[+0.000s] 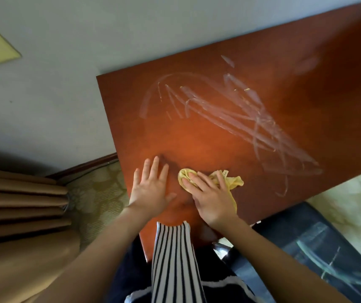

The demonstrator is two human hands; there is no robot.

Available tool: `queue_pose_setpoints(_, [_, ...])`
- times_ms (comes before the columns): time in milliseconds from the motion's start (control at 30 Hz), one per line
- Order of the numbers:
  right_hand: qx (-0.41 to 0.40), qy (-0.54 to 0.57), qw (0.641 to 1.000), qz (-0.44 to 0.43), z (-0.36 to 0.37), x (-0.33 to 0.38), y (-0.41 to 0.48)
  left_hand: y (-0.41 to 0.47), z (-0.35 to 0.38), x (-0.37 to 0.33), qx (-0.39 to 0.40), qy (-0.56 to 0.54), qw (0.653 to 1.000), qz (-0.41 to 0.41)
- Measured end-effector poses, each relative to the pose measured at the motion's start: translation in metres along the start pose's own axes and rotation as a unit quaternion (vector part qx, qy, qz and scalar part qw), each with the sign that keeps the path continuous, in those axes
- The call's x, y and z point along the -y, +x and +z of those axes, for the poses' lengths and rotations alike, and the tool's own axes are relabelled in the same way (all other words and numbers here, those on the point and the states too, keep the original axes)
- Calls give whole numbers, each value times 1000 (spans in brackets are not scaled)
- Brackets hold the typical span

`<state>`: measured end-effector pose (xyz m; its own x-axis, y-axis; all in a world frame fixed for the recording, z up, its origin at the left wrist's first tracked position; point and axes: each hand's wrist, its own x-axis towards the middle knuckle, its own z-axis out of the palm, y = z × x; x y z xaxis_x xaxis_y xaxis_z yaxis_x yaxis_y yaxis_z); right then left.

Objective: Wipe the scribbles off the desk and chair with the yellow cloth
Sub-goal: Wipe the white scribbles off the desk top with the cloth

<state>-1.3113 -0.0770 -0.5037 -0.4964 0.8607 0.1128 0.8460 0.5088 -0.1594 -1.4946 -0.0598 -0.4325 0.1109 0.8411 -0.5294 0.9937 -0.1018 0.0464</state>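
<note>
While my left grip (153,191) lies spread and right grip (210,199) flattens the yellow cloth (236,182), table (197,138) and chair (306,241) scribbles (241,114) stand unwiped

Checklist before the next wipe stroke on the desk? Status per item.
1. Yellow cloth under right hand: ok, pressed on the desk.
2. Left hand flat on the desk: ok.
3. Cloth on the desk scribbles: not ok, they lie beyond it.
4. Desk scribbles wiped: not ok.
5. Chair scribbles wiped: not ok, streaks on the seat.
6. Cloth damp: cannot tell.
</note>
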Motion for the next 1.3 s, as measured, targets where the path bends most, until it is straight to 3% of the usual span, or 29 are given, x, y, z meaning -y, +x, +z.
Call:
queue_pose_setpoints(200, [-12, -58, 998, 27, -16, -56, -69, 5, 19, -43, 16, -25, 999, 28])
queue_pose_setpoints(433, [-50, -57, 982, 176, -35, -115, -110, 22, 21, -78, 85, -27, 995, 50])
queue_pose_setpoints(567, [-56, -40, 951, 302, -43, -141, -97, 25, 17, -83, 101, -13, 994, 37])
queue_pose_setpoints(700, [-4, 13, 900, 435, -50, -154, -58, 26, 17, -82, 104, 4, 994, 35])
queue_pose_setpoints(800, [14, 31, 874, 485, -48, -150, -29, 26, 16, -83, 106, 10, 994, 37])
queue_pose_setpoints(1000, [10, 49, 916, 399, -37, -103, -4, 26, 18, -82, 103, 25, 994, 34])
queue_pose_setpoints(1133, [-5, 68, 961, 268, -23, -65, -19, 26, 19, -82, 103, 24, 994, 29])
queue_pose_setpoints(1300, [-37, 54, 992, 112, -10, -50, -63, 26, 20, -82, 89, 22, 995, 35])
